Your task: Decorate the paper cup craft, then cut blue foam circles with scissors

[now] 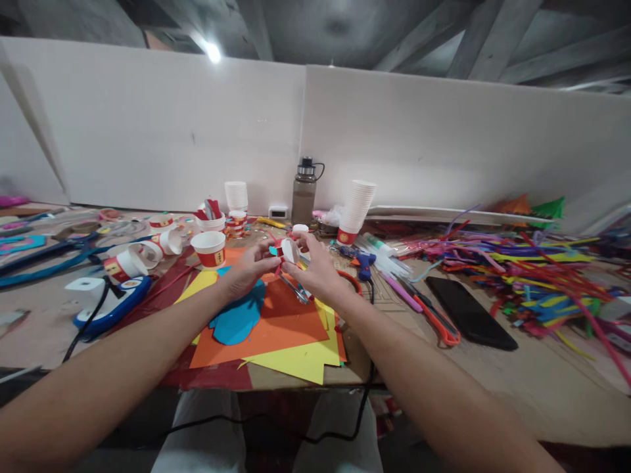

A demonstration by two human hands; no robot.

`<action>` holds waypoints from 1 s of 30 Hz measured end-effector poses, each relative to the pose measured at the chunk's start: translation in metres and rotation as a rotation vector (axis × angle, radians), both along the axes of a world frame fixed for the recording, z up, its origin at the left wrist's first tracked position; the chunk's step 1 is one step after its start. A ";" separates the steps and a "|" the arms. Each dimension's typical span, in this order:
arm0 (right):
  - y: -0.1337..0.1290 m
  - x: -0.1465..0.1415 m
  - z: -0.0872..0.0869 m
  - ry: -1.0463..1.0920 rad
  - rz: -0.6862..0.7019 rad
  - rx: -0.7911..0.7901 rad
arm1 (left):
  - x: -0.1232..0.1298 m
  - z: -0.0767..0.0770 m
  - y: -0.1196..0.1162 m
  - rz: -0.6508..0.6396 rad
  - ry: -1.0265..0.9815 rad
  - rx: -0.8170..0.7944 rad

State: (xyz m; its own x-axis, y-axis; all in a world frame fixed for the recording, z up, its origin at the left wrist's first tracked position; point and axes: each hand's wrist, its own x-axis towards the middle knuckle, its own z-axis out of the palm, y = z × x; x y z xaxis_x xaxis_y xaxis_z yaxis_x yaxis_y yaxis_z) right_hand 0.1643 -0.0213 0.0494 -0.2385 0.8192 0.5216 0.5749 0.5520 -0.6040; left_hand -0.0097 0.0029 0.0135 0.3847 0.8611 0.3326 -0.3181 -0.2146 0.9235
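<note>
Between both hands is a small red and white paper cup, tilted on its side, with a bit of blue at its left. My left hand grips its left side, fingers curled. From the right, my right hand closes its fingers on the rim side. Below the hands lie orange paper, yellow paper and a rounded blue paper cutout. Under my right hand, a metal tool, perhaps scissors, is partly hidden. An upright paper cup stands left of my left hand.
A blue glue gun with a black cord lies to the right, near a red-handled cutter and a black phone. Pipe cleaners pile up at far right. Behind stand a bottle and stacked cups.
</note>
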 end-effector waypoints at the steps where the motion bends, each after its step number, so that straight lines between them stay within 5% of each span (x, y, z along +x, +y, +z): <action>1: 0.000 0.000 0.000 -0.002 0.000 0.006 | 0.000 0.000 0.000 -0.003 0.004 0.003; 30: 0.005 0.000 -0.006 -0.010 -0.001 0.083 | 0.003 0.000 -0.002 0.009 -0.043 -0.003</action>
State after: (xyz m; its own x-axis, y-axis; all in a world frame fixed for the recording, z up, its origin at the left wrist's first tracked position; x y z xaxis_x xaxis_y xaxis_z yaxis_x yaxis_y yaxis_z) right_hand 0.1645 -0.0161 0.0432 -0.2429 0.7735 0.5854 0.5816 0.5992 -0.5502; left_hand -0.0063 0.0005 0.0138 0.3624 0.8655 0.3457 -0.3557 -0.2144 0.9097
